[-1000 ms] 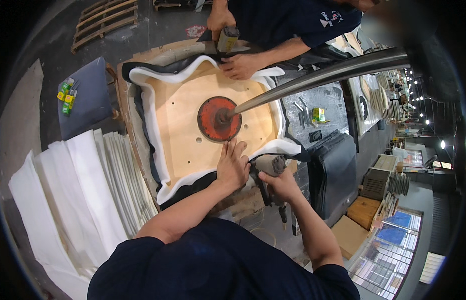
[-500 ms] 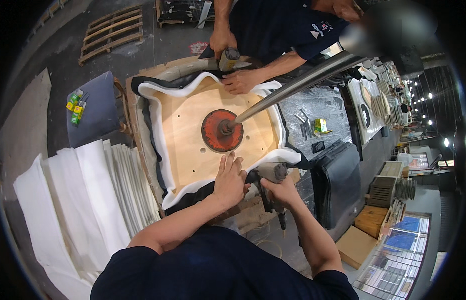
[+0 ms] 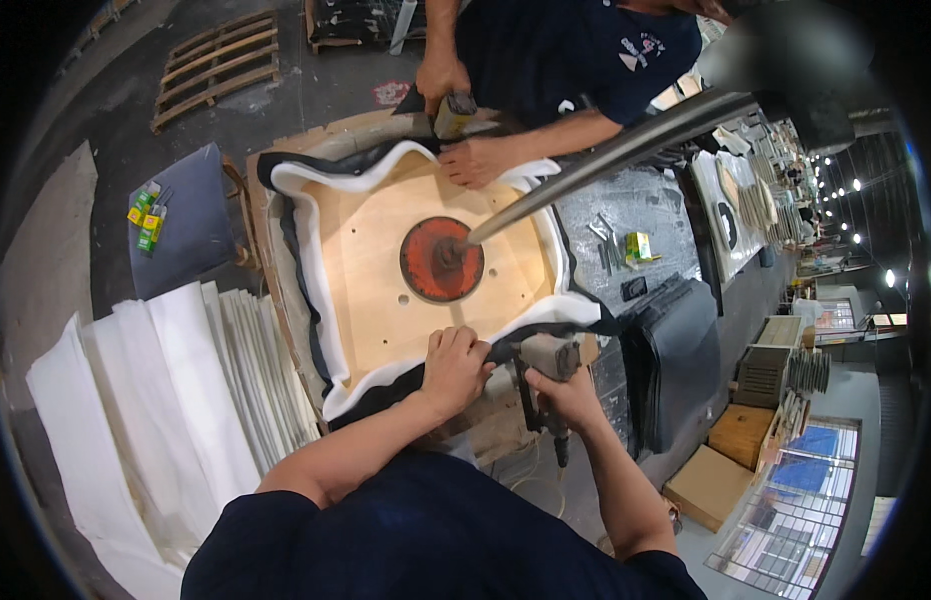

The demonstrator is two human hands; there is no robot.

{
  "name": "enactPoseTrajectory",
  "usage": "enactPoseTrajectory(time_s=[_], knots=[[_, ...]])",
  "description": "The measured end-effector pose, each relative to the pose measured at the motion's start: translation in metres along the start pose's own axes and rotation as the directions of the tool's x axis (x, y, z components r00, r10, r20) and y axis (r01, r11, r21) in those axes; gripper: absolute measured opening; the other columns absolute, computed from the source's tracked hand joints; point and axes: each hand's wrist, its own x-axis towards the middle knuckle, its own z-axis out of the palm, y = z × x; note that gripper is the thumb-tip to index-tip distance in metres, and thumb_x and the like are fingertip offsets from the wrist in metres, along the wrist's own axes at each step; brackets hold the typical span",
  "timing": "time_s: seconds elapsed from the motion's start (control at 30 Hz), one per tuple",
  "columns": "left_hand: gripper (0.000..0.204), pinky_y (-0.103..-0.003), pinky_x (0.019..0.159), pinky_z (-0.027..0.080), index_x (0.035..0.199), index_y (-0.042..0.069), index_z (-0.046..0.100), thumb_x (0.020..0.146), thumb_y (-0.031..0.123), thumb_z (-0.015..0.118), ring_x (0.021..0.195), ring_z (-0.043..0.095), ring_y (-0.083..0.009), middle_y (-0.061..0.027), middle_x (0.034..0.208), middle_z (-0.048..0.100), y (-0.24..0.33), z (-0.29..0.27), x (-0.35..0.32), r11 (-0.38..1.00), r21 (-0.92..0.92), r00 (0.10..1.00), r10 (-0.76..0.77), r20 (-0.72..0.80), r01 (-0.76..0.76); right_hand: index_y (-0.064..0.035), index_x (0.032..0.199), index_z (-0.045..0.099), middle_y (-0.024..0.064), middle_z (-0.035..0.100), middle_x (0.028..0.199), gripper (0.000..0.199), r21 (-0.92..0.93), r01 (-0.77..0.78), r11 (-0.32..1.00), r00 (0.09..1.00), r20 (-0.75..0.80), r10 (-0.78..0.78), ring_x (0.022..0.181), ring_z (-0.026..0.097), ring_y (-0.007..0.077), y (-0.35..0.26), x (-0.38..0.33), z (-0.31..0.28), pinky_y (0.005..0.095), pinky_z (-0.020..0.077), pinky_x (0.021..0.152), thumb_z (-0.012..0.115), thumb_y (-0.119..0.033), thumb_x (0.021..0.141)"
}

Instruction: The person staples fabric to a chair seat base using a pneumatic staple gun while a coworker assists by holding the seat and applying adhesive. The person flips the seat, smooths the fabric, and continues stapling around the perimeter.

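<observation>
A wooden seat panel (image 3: 361, 250) lies on the work table, its rim wrapped in white padding (image 3: 320, 290) and black cover fabric (image 3: 381, 398). A red round disc (image 3: 442, 270) on a metal rod (image 3: 586, 170) rests on the panel's middle. My left hand (image 3: 454, 378) is closed at the near edge, its fingers curled over the fabric and padding. My right hand (image 3: 574, 400) grips an air staple gun (image 3: 549, 357) beside the panel's near right corner, with a hose hanging below. Opposite, another person's hand (image 3: 478, 162) presses the far edge; their other hand holds a second staple gun (image 3: 454, 115).
White padding sheets (image 3: 176, 370) are stacked at left, beside a grey-topped stool (image 3: 186, 220) with small green and yellow boxes. At right, a plastic-covered table (image 3: 641, 215) carries a yellow box (image 3: 638, 247) and staple strips; a black sheet pile (image 3: 676, 350) stands nearer. The rod slants across the upper right.
My left hand has drawn back from the wood to the near edge, and its fingers have curled in. The staple gun in my right hand has tilted and shifted slightly nearer to me.
</observation>
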Motion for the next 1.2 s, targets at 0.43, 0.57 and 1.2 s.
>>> enactPoseTrajectory(time_s=[0.43,0.57,1.2], knots=[[0.036,-0.050,0.097,0.040,0.094,0.006,0.072,0.083,0.037,0.087,0.113,0.056,-0.0335,-0.0138,0.111,0.062,-0.005,0.011,0.013,0.994,0.089,0.998,-0.066,0.020,0.064,-0.0110,0.154,0.058,-0.0011,0.069,0.094,0.063,-0.078,-0.045,0.996,0.998,0.051,0.049,0.064,0.060,0.0088,-0.003,0.011,0.005,0.0278,0.0481,0.056,0.085,-0.014,0.097],[0.028,-0.050,0.098,0.040,0.096,0.006,0.074,0.086,0.030,0.084,0.114,0.056,-0.0334,-0.0132,0.113,0.062,-0.010,0.014,0.020,0.997,0.065,0.998,-0.036,0.061,0.032,-0.0096,0.153,0.059,-0.0006,0.071,0.096,0.061,-0.120,-0.073,0.990,0.995,0.061,0.080,0.064,0.060,0.0093,-0.010,0.017,0.006,0.0283,0.0482,0.056,0.085,-0.014,0.097],[0.018,-0.049,0.097,0.043,0.103,0.008,0.075,0.090,0.021,0.078,0.116,0.058,-0.0330,-0.0113,0.115,0.066,-0.012,0.002,0.028,0.993,-0.040,0.988,-0.111,0.105,0.115,-0.0005,0.132,0.069,0.0090,0.077,0.117,0.044,-0.461,0.223,0.859,0.975,0.111,-0.194,0.101,0.073,0.0210,0.003,0.042,0.012,0.0373,0.0578,0.091,0.086,-0.016,0.095]])
